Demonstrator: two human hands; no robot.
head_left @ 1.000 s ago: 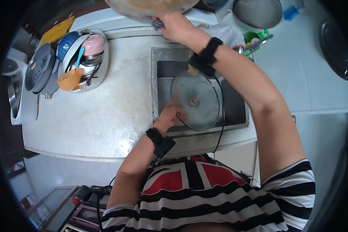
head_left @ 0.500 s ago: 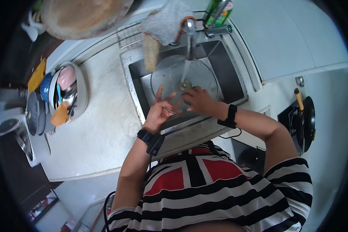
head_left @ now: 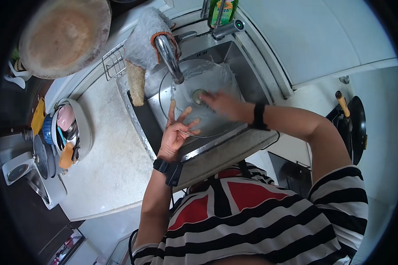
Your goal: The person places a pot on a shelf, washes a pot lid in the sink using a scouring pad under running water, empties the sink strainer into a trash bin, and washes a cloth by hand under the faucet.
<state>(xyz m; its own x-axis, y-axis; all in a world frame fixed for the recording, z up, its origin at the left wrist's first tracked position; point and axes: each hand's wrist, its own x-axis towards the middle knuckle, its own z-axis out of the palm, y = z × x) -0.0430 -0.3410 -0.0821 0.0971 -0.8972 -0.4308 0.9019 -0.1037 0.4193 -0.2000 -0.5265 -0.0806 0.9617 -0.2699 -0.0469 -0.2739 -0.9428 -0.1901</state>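
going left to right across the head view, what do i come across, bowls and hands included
blue bowl → pink bowl → tan scrubber → left hand → right hand → black pan

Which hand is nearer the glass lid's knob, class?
The right hand, beside the knob; the left hand is at the rim of the lid.

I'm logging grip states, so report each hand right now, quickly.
Left hand: holding the glass lid at its rim, fingers spread.
Right hand: blurred over the lid, near its knob; open or closed cannot be told.
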